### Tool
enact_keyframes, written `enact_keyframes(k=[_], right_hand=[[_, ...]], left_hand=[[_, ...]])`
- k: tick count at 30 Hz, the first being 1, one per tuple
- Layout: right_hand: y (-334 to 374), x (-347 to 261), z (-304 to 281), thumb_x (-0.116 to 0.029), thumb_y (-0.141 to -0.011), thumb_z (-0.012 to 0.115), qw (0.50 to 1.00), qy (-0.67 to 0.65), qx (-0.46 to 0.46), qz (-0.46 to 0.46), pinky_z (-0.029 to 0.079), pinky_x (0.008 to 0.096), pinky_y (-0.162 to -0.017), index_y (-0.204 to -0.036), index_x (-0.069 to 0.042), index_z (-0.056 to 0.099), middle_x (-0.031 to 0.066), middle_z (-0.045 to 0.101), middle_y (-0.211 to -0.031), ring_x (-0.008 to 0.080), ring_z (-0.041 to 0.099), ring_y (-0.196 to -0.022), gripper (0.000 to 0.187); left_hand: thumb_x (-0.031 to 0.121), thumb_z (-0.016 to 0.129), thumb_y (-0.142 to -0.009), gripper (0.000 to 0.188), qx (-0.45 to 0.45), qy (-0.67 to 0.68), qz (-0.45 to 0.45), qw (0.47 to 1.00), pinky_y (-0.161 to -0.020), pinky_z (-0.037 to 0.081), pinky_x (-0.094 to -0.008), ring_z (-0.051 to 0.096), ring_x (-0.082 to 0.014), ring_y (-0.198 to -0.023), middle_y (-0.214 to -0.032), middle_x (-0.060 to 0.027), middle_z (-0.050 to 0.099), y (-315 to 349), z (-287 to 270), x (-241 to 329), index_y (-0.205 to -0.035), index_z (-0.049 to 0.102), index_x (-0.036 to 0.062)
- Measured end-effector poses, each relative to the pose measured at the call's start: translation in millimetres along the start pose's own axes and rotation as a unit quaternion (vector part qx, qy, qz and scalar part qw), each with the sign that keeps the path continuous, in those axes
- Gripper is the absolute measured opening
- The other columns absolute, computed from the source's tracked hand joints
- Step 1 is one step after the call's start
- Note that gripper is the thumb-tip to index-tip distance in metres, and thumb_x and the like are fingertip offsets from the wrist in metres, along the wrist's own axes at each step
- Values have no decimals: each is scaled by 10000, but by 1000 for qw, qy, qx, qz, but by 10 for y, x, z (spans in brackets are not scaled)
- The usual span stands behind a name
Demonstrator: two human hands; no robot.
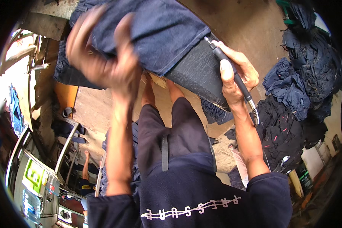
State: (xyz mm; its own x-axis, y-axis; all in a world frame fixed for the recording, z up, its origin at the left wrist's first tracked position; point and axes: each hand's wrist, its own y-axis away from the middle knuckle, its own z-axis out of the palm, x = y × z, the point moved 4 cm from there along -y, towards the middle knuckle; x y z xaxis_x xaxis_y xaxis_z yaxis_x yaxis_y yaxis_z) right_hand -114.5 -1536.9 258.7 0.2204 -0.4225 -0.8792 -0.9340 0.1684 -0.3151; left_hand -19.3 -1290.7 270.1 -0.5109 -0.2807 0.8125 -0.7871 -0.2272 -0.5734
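Note:
My right hand [241,70] is closed round a slim black rotary handpiece [219,53], with a metal ribbed cable sleeve [253,108] at its lower end. Its metal tip points up and left, close to the hem corner of a dark blue denim garment [159,30]. That garment lies over a dark, worn board [201,66], whose near end sticks out bare. Blurred by motion, my left hand [106,62] is over the garment's left part with thumb and fingers spread apart. I see nothing in it; whether it touches the cloth I cannot tell.
On the right, a heap of navy garments [287,85] and a black pile of cloth [281,125] lie on the floor. Dark cloth [214,111] sits under the board's end. Another person's leg [86,167] shows lower left, near a metal-framed rack [66,148] and a clear bottle [31,203].

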Motion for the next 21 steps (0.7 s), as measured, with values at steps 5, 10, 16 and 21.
enact_keyframes(k=[5,10,16,21], right_hand=[[115,-157,123,-54,-929,749,994,48,-76,-58,615,442,-1051,-1175,96,773,251,817,-1123,360,808,-1086,290],[212,-228,252,-38,-850,764,987,71,-111,-97,640,461,-1016,-1102,84,793,245,827,-1080,403,816,-1079,281],[241,-255,341,-38,-811,794,984,67,-107,-126,665,471,-996,-1015,51,810,187,831,-1001,336,834,-987,223],[242,-264,377,-27,-800,788,981,64,-116,-142,665,464,-1002,-980,43,809,182,828,-988,325,834,-997,195]], left_hand=[[171,813,-1034,418,15,152,-500,853,-977,564,-298,664,-148,-1026,-1200,-79,645,1352,-505,-130,-1341,586,1],[28,901,-920,261,-31,235,-523,819,-888,611,-321,744,-153,-911,-1035,-100,805,1506,-560,-356,-1143,771,-3],[39,902,-928,257,14,245,-503,829,-881,611,-317,742,-148,-905,-1034,-93,805,1513,-461,-307,-1144,769,-1],[74,905,-935,257,10,214,-490,845,-856,604,-311,736,-143,-889,-1022,-77,800,1589,-446,-359,-1142,767,9]])
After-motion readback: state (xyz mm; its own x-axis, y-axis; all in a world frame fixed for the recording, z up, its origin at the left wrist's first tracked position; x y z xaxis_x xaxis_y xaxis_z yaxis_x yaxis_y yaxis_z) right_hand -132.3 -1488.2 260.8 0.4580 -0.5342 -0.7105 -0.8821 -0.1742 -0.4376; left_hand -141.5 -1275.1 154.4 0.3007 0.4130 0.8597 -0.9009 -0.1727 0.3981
